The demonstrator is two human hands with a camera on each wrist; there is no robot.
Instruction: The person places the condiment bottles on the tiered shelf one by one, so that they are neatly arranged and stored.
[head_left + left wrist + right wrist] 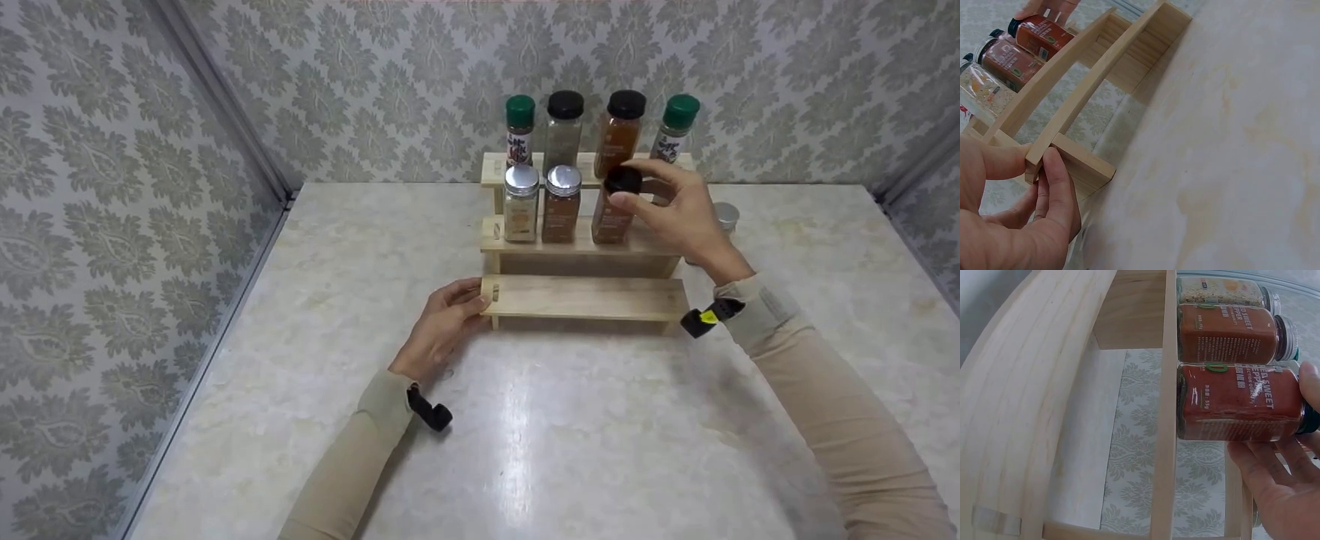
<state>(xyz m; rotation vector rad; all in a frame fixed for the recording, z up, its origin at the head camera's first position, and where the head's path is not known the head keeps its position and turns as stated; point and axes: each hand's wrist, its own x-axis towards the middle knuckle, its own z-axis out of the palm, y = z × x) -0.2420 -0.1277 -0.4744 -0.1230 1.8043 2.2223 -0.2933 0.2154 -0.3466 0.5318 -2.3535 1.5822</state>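
Note:
My right hand point(679, 210) holds a red-brown spice jar point(612, 219) by its black cap, thumb on the near side. The jar stands on the middle step of a three-step wooden rack point(585, 298); its label reads "sweet pepper" in the right wrist view, where its base point(1185, 402) meets the shelf edge. To its left are two silver-capped jars, one with pale flakes point(520, 214) and one with red-brown powder point(561, 216). My left hand point(444, 321) pinches the left end of the lowest step, thumb above and fingers below in the left wrist view.
On the top step stand two green-capped bottles point(519, 129) and two black-capped jars point(564, 131), one with orange powder. Another silver-lidded jar point(726, 215) is on the table point(375, 247) right of the rack, partly behind my right hand. Patterned walls point(420, 90) enclose the table.

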